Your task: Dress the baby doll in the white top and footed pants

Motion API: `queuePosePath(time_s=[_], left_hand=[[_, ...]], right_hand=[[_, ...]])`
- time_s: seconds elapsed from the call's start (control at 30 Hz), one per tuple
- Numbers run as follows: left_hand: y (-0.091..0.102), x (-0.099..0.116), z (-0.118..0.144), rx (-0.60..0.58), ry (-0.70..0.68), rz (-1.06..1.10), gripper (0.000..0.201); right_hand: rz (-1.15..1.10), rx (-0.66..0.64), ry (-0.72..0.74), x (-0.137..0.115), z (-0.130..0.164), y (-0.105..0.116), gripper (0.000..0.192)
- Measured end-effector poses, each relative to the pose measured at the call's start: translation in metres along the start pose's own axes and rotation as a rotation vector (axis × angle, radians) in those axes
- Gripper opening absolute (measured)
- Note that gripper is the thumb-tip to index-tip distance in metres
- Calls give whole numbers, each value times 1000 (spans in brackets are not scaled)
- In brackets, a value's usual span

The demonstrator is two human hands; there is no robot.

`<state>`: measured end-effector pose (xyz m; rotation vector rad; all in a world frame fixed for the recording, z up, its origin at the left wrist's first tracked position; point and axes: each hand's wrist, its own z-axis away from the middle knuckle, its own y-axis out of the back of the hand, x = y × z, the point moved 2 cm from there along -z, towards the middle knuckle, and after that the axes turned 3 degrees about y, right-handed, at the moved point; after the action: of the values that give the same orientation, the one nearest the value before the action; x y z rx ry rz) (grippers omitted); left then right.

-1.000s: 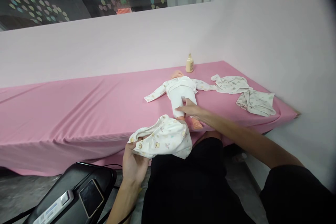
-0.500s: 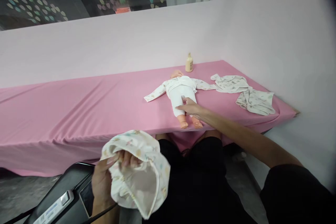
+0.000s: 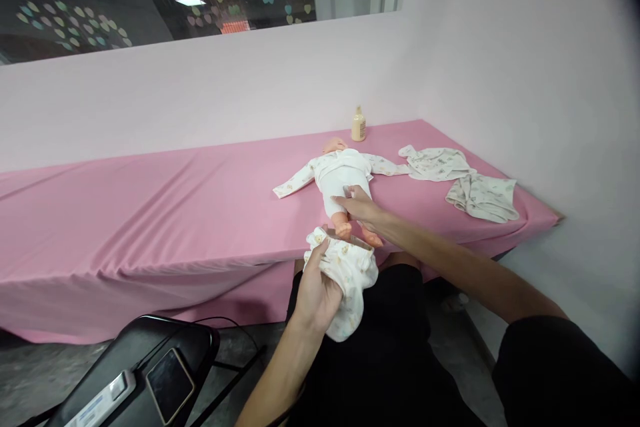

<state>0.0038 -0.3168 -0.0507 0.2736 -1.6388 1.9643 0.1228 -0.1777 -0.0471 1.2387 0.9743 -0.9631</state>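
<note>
The left hand has its fingers closed around a bunched white printed cotton baby garment, held just below the doll's feet. The right hand lies flat, fingers extended and gripping nothing, on the legs of the small plastic baby doll in a white romper. To proceed well, keep the legs pinned and the garment opening spread wide at the feet. The garment is soft and crumpled, hanging off the pink-draped counter edge.

Both arms bare to the upper arm. Black short sleeve on the right shoulder. Black trousers over the lap. No rings, watch or gloves visible.
</note>
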Motion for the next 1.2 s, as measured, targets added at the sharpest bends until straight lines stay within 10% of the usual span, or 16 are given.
queuePosePath(time_s=[0.57, 0.83, 1.2], left_hand=[[-24, 3, -34, -144, 30, 77, 28], [-20, 3, -37, -89, 28, -16, 31], [-20, 5, -39, -124, -5, -144, 24]], right_hand=[[273, -148, 409, -24, 55, 18, 37], [122, -353, 272, -24, 75, 9, 52], [291, -205, 375, -20, 76, -6, 44]])
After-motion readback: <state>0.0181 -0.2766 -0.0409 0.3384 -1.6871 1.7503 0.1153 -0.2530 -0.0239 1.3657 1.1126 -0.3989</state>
